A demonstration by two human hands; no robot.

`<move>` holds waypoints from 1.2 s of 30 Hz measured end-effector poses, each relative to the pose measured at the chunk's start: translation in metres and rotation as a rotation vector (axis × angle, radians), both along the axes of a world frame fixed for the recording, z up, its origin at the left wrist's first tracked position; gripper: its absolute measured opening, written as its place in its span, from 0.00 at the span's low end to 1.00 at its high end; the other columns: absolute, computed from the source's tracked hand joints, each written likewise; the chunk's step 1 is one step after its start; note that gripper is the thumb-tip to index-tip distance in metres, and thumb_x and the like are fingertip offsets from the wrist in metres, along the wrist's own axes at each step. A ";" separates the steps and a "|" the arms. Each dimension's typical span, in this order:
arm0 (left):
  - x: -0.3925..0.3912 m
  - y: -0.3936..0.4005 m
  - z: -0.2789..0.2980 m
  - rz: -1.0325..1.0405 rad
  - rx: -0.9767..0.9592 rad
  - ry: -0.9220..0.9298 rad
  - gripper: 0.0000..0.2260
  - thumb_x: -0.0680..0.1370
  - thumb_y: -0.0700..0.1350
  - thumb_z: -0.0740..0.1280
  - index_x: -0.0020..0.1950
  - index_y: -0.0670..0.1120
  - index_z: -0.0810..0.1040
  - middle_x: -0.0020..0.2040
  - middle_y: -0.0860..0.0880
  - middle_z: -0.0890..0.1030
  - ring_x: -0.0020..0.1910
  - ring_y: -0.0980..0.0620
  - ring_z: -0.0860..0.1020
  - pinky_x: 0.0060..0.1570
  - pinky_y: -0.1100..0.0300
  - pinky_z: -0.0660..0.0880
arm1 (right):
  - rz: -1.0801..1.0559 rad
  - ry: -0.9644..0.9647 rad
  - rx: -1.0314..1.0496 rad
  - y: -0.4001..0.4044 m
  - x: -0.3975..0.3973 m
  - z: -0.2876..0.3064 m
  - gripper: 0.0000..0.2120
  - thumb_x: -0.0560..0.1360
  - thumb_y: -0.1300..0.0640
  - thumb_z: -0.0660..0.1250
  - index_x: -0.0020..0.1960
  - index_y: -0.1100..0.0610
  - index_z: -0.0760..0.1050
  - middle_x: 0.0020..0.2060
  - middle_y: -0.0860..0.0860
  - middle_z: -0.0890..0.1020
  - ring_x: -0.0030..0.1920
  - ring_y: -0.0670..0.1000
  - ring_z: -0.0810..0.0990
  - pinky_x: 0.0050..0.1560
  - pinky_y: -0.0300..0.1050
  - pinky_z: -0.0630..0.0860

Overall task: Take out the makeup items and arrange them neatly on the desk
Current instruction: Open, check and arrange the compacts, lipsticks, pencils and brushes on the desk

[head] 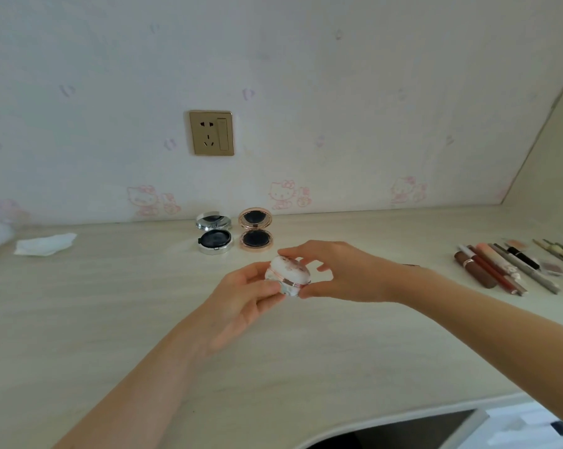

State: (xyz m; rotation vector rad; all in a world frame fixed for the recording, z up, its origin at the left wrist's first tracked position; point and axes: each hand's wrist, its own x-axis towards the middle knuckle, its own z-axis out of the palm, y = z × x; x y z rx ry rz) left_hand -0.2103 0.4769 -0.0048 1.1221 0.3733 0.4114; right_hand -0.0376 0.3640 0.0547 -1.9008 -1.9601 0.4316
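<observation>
Above the desk [111,319], at its centre, both hands hold a white round compact [288,275]: the left hand [241,303] grips its base, the right hand [335,273] pinches its lid. Behind it, near the wall, a silver compact [214,234] and a rose-gold compact [256,232] stand open side by side. Pencils and lip tubes [507,267] lie in a row at right.

Both hands, left hand [241,294] and right hand [338,273], hold a white compact [288,275] above the surface [111,303], in front of two open compacts [234,236].
</observation>
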 end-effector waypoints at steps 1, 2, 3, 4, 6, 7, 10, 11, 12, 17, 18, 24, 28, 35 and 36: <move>0.000 0.000 0.000 -0.015 0.000 -0.002 0.22 0.70 0.36 0.66 0.65 0.36 0.73 0.62 0.38 0.79 0.62 0.43 0.77 0.58 0.58 0.76 | -0.006 0.010 0.006 0.000 -0.001 0.000 0.29 0.73 0.49 0.71 0.71 0.44 0.65 0.62 0.40 0.74 0.60 0.39 0.72 0.61 0.42 0.73; 0.000 0.000 0.001 -0.017 -0.007 0.004 0.22 0.70 0.37 0.65 0.65 0.36 0.73 0.61 0.38 0.79 0.62 0.43 0.77 0.57 0.57 0.77 | -0.011 0.008 0.012 0.000 -0.002 0.001 0.28 0.73 0.48 0.71 0.71 0.44 0.66 0.62 0.41 0.74 0.59 0.39 0.72 0.61 0.42 0.73; 0.001 0.000 0.002 -0.009 -0.016 0.016 0.22 0.70 0.38 0.65 0.65 0.37 0.74 0.61 0.39 0.79 0.61 0.42 0.77 0.56 0.57 0.78 | -0.013 -0.006 0.020 0.001 -0.003 0.001 0.27 0.73 0.47 0.70 0.70 0.44 0.66 0.60 0.42 0.75 0.58 0.39 0.73 0.60 0.40 0.72; 0.002 0.000 0.003 0.006 -0.024 0.026 0.23 0.69 0.38 0.66 0.64 0.38 0.74 0.60 0.39 0.80 0.59 0.42 0.78 0.54 0.56 0.78 | -0.017 -0.029 0.029 0.001 -0.003 0.001 0.26 0.73 0.45 0.69 0.70 0.44 0.67 0.59 0.43 0.75 0.57 0.40 0.73 0.59 0.39 0.71; 0.002 0.000 0.002 0.050 -0.042 0.031 0.24 0.68 0.37 0.68 0.64 0.38 0.73 0.56 0.39 0.82 0.55 0.42 0.80 0.52 0.54 0.79 | -0.032 -0.072 0.043 0.002 -0.003 0.000 0.26 0.73 0.40 0.67 0.69 0.43 0.68 0.56 0.43 0.75 0.54 0.40 0.73 0.56 0.36 0.70; 0.002 -0.001 0.002 0.068 -0.046 0.025 0.24 0.67 0.36 0.69 0.64 0.38 0.72 0.55 0.39 0.82 0.53 0.43 0.81 0.52 0.54 0.79 | -0.044 -0.086 0.048 0.003 -0.003 -0.001 0.26 0.73 0.39 0.66 0.69 0.43 0.68 0.54 0.42 0.75 0.54 0.40 0.73 0.55 0.36 0.71; 0.002 -0.005 0.002 0.096 -0.017 0.002 0.23 0.69 0.31 0.72 0.63 0.36 0.72 0.55 0.39 0.82 0.55 0.43 0.81 0.55 0.55 0.79 | -0.072 -0.091 0.063 0.006 -0.003 -0.004 0.28 0.72 0.36 0.65 0.68 0.46 0.70 0.52 0.42 0.75 0.52 0.41 0.74 0.56 0.41 0.74; 0.002 -0.006 0.002 0.102 -0.004 -0.005 0.23 0.69 0.32 0.71 0.63 0.36 0.72 0.56 0.39 0.81 0.57 0.43 0.80 0.55 0.56 0.78 | -0.077 -0.081 0.064 0.007 -0.004 -0.004 0.29 0.71 0.36 0.66 0.68 0.47 0.70 0.51 0.43 0.75 0.52 0.41 0.75 0.57 0.43 0.74; 0.002 -0.006 0.002 0.105 0.011 -0.012 0.23 0.69 0.34 0.70 0.63 0.36 0.73 0.57 0.39 0.81 0.58 0.43 0.80 0.56 0.57 0.78 | -0.078 -0.067 0.064 0.007 -0.004 -0.003 0.29 0.71 0.36 0.67 0.67 0.47 0.71 0.51 0.43 0.75 0.52 0.42 0.76 0.57 0.44 0.75; -0.001 -0.004 0.001 0.113 0.080 -0.021 0.21 0.68 0.35 0.71 0.61 0.39 0.76 0.57 0.40 0.82 0.57 0.46 0.80 0.59 0.57 0.76 | -0.028 -0.075 0.066 0.006 -0.006 0.001 0.28 0.71 0.42 0.71 0.68 0.47 0.69 0.55 0.43 0.72 0.54 0.44 0.75 0.57 0.44 0.76; -0.001 -0.003 0.001 0.110 0.094 -0.018 0.21 0.68 0.35 0.71 0.61 0.39 0.76 0.56 0.41 0.82 0.57 0.46 0.80 0.59 0.57 0.76 | -0.020 -0.064 0.072 0.006 -0.007 0.002 0.29 0.71 0.44 0.72 0.69 0.47 0.69 0.56 0.44 0.73 0.54 0.45 0.75 0.57 0.44 0.76; -0.006 0.000 -0.001 0.076 0.271 0.049 0.19 0.71 0.33 0.70 0.62 0.40 0.77 0.56 0.44 0.83 0.58 0.46 0.80 0.61 0.56 0.75 | -0.015 -0.022 0.044 0.011 -0.010 0.007 0.29 0.67 0.48 0.77 0.65 0.46 0.72 0.54 0.46 0.76 0.53 0.46 0.77 0.54 0.43 0.77; -0.009 0.003 -0.002 0.065 0.353 0.071 0.23 0.68 0.37 0.72 0.63 0.41 0.77 0.56 0.44 0.83 0.58 0.47 0.80 0.61 0.56 0.75 | -0.029 0.036 0.007 0.015 -0.011 0.008 0.27 0.66 0.48 0.77 0.62 0.43 0.73 0.54 0.43 0.77 0.51 0.44 0.79 0.53 0.41 0.78; -0.016 0.007 -0.007 0.036 0.370 0.092 0.23 0.67 0.34 0.73 0.61 0.44 0.77 0.56 0.45 0.83 0.56 0.48 0.81 0.58 0.59 0.76 | -0.027 0.061 -0.103 0.019 -0.006 0.011 0.25 0.72 0.51 0.72 0.67 0.43 0.72 0.59 0.38 0.78 0.51 0.40 0.81 0.58 0.39 0.75; -0.017 0.008 -0.007 0.045 0.397 0.108 0.23 0.67 0.34 0.73 0.61 0.45 0.78 0.55 0.47 0.83 0.56 0.50 0.81 0.58 0.59 0.76 | -0.030 0.076 -0.100 0.019 -0.006 0.011 0.24 0.72 0.51 0.72 0.67 0.42 0.72 0.60 0.37 0.78 0.50 0.39 0.81 0.59 0.38 0.74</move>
